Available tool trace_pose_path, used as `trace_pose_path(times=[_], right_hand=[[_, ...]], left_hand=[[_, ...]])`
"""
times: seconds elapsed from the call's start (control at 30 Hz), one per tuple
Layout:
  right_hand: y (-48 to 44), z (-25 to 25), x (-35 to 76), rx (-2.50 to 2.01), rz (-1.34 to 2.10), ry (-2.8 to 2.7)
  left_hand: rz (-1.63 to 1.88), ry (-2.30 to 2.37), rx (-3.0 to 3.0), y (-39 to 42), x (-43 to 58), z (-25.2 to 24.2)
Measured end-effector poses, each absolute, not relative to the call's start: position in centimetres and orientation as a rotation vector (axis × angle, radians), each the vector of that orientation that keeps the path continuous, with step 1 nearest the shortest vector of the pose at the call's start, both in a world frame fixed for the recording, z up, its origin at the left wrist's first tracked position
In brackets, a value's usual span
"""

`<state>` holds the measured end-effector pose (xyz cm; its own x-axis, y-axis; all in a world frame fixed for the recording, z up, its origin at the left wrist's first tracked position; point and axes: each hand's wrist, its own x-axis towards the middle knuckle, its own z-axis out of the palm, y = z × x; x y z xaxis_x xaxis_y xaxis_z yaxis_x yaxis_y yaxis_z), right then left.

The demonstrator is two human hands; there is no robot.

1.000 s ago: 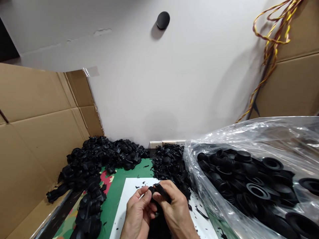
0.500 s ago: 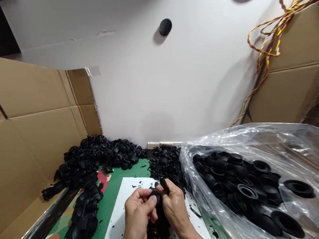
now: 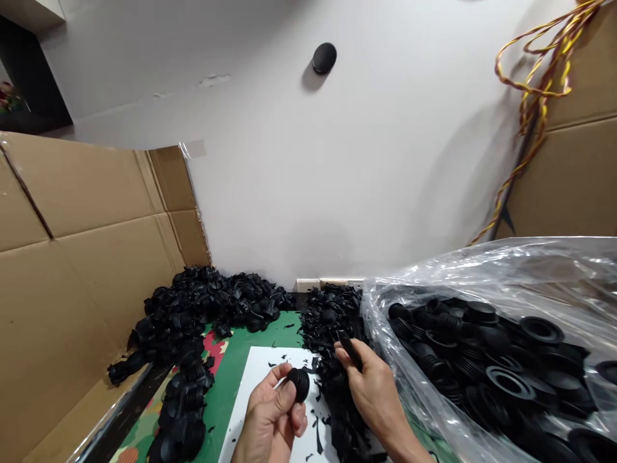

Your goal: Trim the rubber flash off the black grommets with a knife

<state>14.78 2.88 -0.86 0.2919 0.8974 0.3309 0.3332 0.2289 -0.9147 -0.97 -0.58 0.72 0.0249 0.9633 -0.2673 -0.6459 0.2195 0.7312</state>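
My left hand (image 3: pixel 274 411) pinches a small black ribbed rubber part (image 3: pixel 299 383) between thumb and fingers, above a white sheet (image 3: pixel 260 392) on the green mat (image 3: pixel 231 373). My right hand (image 3: pixel 369 382) is off to the right, fingers curled round a thin black tool handle (image 3: pixel 350 347) that points up and away. It hovers over a strip of black rubber scraps (image 3: pixel 332 321) running down the sheet's right side.
A heap of black ribbed rubber parts (image 3: pixel 193 315) lies along the back and left of the mat. A clear plastic bag (image 3: pixel 491 347) of more black parts fills the right. Cardboard walls (image 3: pixel 81 257) stand at left and right; yellow-red wires (image 3: pixel 530 83) hang top right.
My hands have come apart: the right hand with the tool moved right and away over the scraps, while the left hand keeps the rubber part. The view shifted slightly.
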Motion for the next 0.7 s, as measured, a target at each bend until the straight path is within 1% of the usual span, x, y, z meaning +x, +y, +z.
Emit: trace_pose_path(times=[0.13, 0.23, 0.3, 0.43, 0.57, 0.7], right_hand=[[2.3, -0.5, 14.9, -1.113, 0.413, -1.342], [1.6, -0.2, 13.9, -0.908, 0.426, -1.498], [1.3, -0.2, 13.1, -0.864, 0.415, -1.531], [1.0, -0.8, 12.3, -0.955, 0.344, -1.515], [0.7, -1.4, 12.5, -1.035, 0.313, -1.618], [0.9, -1.3, 12.8, -1.161, 0.405, -1.704]], left_hand=[[1.289, 0.800, 0.562, -0.2, -0.7, 0.7], [1.279, 0.818, 0.606, 0.2, -0.4, 0.7], [1.284, 0.837, 0.641, 0.4, -0.1, 0.6], [1.274, 0.869, 0.779, 0.7, 0.2, 0.2], [1.269, 0.925, 0.966, 1.0, -0.1, -0.2], [1.188, 0.932, 0.990, 0.9, -0.6, -0.4]])
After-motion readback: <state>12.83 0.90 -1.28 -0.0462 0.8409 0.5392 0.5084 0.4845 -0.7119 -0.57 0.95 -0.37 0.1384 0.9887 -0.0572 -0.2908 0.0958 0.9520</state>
